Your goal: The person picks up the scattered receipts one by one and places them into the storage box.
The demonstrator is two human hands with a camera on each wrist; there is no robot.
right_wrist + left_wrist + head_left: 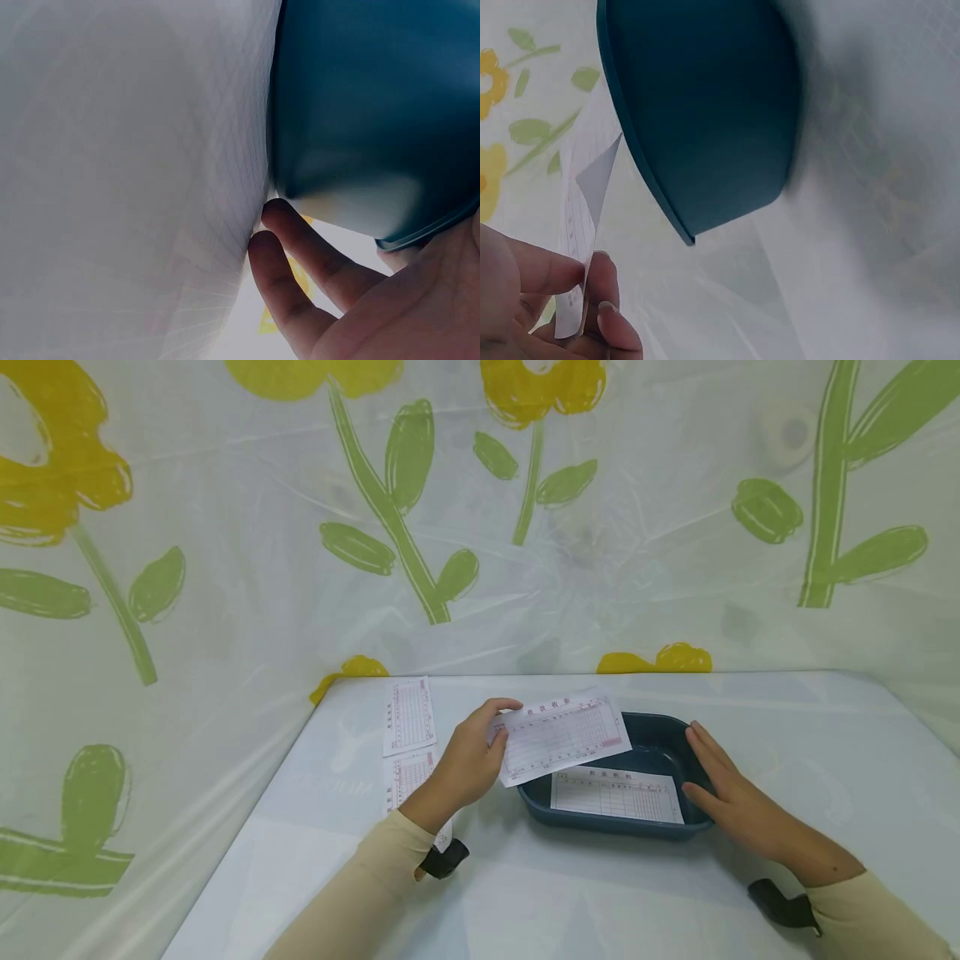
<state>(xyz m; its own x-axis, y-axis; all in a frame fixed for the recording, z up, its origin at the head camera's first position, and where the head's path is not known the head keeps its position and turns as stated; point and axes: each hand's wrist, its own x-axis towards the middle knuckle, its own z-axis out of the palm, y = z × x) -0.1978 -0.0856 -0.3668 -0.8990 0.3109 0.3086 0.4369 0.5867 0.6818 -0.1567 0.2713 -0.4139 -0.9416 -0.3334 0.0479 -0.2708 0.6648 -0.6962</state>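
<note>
My left hand (471, 752) pinches a printed receipt slip (564, 737) at its left end, thumb on the near face. The slip is tilted and overlaps the far left part of a dark blue plastic basin (615, 824). In the left wrist view, the slip (577, 202) stands edge-on between thumb and fingers, with one corner bent over. Another receipt slip (617, 795) lies inside the basin along its near side. At the basin's right end rests my right hand (738, 797), its fingers extended against the rim; the right wrist view shows two fingers (322, 262) reaching down beside the outer wall.
Two more printed slips lie on the white-covered table at the left, one farther back (409, 717) and one nearer (408, 777), partly behind my left hand. A flowered curtain (637, 552) hangs behind the table and down its left side.
</note>
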